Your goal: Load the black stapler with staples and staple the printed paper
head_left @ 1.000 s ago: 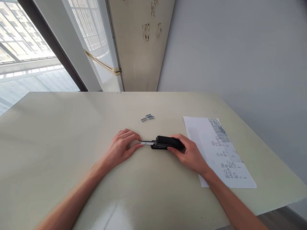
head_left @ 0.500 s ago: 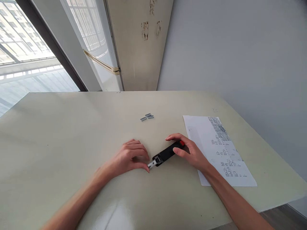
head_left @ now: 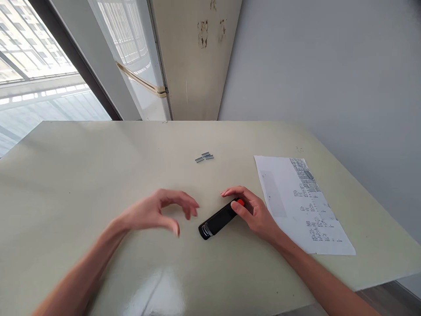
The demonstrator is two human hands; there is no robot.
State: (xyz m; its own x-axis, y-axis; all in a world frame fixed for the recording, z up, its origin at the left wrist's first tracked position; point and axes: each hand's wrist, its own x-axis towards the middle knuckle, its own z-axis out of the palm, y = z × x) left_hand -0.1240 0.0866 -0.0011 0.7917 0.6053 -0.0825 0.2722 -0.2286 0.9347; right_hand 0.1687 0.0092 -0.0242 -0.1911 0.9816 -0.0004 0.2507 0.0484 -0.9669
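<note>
A black stapler [head_left: 216, 221] with a red rear end lies slantwise on the pale table [head_left: 82, 175], its metal front end pointing toward me. My right hand [head_left: 255, 213] grips the stapler's rear end, thumb beside the red part. My left hand [head_left: 161, 213] hovers just left of the stapler's front, lifted off the table, fingers apart and curled, holding nothing. A few loose strips of staples [head_left: 204, 156] lie farther back near the table's middle.
A printed sheet of paper [head_left: 301, 204] lies to the right of my right hand, reaching the table's front edge. Behind the table stand a window, a worn cream panel and a grey wall.
The metal staple tray that stuck out of the stapler's front is now pushed in. My left hand has let go of it and lifted away to the left. The stapler turned slantwise.
</note>
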